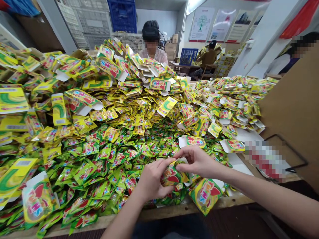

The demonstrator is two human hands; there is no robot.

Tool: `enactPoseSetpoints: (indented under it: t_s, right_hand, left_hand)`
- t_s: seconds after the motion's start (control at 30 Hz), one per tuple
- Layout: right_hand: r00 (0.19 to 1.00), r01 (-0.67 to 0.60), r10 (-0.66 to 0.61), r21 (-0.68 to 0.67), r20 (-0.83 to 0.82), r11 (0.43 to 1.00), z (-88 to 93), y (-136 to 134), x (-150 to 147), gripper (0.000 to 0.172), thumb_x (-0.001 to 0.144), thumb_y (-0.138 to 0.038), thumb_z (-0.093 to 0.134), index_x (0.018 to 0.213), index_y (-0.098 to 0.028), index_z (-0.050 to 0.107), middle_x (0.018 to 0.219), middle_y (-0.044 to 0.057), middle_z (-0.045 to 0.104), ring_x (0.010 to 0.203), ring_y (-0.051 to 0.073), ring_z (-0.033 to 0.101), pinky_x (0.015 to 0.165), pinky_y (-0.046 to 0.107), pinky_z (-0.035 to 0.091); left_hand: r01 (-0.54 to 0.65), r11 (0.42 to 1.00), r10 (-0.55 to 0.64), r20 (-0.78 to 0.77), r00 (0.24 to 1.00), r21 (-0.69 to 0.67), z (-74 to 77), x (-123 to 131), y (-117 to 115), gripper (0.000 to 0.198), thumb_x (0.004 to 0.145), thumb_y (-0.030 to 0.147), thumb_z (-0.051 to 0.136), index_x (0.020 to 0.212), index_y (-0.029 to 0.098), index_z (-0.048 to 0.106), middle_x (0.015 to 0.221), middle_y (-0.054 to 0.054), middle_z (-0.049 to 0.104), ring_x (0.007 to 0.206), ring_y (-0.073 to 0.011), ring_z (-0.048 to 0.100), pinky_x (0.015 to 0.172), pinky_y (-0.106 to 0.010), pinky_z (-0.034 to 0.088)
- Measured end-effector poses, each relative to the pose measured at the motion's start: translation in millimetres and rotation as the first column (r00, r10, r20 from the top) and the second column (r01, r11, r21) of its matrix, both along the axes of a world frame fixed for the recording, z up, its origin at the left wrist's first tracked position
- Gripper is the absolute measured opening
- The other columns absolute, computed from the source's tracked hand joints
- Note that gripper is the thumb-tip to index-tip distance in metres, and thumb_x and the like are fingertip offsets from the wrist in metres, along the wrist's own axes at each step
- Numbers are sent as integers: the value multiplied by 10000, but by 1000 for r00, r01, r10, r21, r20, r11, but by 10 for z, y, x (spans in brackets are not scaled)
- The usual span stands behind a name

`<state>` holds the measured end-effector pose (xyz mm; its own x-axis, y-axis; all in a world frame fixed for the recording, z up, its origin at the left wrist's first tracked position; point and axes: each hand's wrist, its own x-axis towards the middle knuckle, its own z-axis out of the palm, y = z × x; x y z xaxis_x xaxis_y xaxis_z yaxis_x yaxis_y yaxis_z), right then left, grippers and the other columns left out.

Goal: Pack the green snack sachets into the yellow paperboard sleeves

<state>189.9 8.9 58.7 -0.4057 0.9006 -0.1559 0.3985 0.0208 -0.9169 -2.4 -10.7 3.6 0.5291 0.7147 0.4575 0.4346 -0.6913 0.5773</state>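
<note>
Wood edges our table (171, 211), which bears a high bank of yellow cartons (112, 66) at the back and a spread of green sachets (134, 152) nearer us. One loose carton (205, 196) lies at the near edge, a corner jutting past it; a light brush could, we judge, tip it off. Our left hand (153, 179) is clasped around the held carton (171, 177); our right hand (198, 162) is closed at its upper end, fingers bent about the pale flap (182, 160). We have it over the sachets, just inside the table's edge. Too hard a squeeze could crease its walls; a skewed pull could tear the flap. That flapped end points up and rightward; its long axis seems to run from left palm to right fingertips, though our fingers hide too much to be sure.
</note>
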Motion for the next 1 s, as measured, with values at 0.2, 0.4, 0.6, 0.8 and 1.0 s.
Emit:
enactPoseSetpoints:
  t_s: [0.2,0.4,0.6,0.8,1.0]
  right_hand:
    - [999,30,-31,62,19,998,43,0,-6,244,652,-254,668,870,-144,660,495,-83,399,462,63,337,410,201,245]
    - [997,44,-43,6,-67,999,75,-52,15,276,655,-231,675,916,-145,659,612,-34,551,537,84,479,469,197,384]
    - [997,63,-59,72,-59,995,-110,-38,-37,236,654,-196,620,886,-157,617,579,-64,473,495,71,407,451,184,346]
    - [998,37,-36,7,-41,999,-133,1,-20,249,600,-117,597,840,-173,632,593,-65,507,525,82,438,462,178,348]
    - [995,-84,87,-66,44,994,-129,-6,32,88,589,-186,640,667,-157,667,556,-54,540,524,88,447,490,195,372]
  left_hand:
    - [-4,1000,6,70,998,-21,2,17,-9,628,640,217,621,1247,214,464,1099,-75,651,973,-223,637,830,-333,518]
    - [27,1000,-27,139,990,2,-4,38,-4,621,656,272,629,1252,222,466,1091,-71,654,974,-224,637,835,-330,514]
    - [-25,999,24,19,1000,21,-9,32,14,621,627,208,600,1236,207,477,1061,-80,655,925,-228,641,795,-339,521]
    - [-14,1000,13,-27,1000,-18,-6,28,12,647,616,203,587,1254,228,481,1037,-68,658,908,-224,639,777,-331,519]
    - [26,999,-28,-91,995,-20,13,42,8,667,627,229,611,1279,236,471,964,-49,652,837,-215,627,737,-324,516]
